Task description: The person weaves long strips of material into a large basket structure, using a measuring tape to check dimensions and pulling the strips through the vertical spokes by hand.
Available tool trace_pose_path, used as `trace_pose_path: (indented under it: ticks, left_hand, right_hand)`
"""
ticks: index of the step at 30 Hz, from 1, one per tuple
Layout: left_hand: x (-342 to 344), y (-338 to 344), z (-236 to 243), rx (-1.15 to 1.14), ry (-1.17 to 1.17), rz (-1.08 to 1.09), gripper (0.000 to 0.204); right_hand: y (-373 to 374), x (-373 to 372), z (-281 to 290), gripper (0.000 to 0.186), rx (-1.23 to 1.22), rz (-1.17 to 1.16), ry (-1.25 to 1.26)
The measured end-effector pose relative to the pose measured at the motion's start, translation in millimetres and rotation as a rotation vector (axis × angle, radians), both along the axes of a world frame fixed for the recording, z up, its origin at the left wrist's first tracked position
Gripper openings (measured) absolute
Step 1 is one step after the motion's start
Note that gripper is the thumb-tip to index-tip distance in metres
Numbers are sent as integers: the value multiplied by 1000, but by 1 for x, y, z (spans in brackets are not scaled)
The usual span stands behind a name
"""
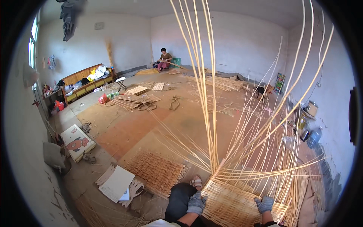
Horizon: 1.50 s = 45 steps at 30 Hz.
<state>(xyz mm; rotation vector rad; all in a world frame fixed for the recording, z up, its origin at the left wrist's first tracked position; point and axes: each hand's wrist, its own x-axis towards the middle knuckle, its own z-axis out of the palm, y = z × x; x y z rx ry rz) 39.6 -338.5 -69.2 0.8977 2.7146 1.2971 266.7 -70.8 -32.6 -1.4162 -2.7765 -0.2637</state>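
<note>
A half-woven wicker panel (230, 202) lies on the floor in front of me, with long pale willow rods (206, 94) fanning up and outward from its far edge. My left hand (196, 203), in a grey work glove, rests on the panel's left edge, fingers curled over it. On the panel's right side my right hand (264, 204), also gloved, presses down with fingers spread. My bare foot in a sandal (196, 182) sits by the panel's near-left corner.
A finished woven mat (157, 172) lies left of my knee, with a flat white board (117, 183) beside it. More mats and rod bundles (134, 100) lie across the floor. Another person (165, 60) sits at the far wall. A wooden bench (87, 81) lines the left wall.
</note>
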Motion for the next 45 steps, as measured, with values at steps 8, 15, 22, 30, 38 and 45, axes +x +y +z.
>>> trace_pose_path:
  ticks: [8,15,22,30,38,45]
  left_hand:
    - [0,8,1,-95,-114,-27,53]
    - [2,14,-3,-66,-84,-8,47]
    - [-1,21,-11,-43,-23,2,46]
    - [17,11,-2,-147,-188,-35,52]
    - [3,12,13,-95,-110,-29,54]
    - [6,13,10,-135,-146,-23,54]
  right_hand:
    - [10,4,-8,52,69,36,47]
    - [6,0,4,52,33,-8,18]
    - [15,2,-4,59,45,64,121]
    - [8,15,-3,64,-21,-47,-73]
    - [9,5,4,64,48,79,239]
    - [9,10,2,61,35,18,114]
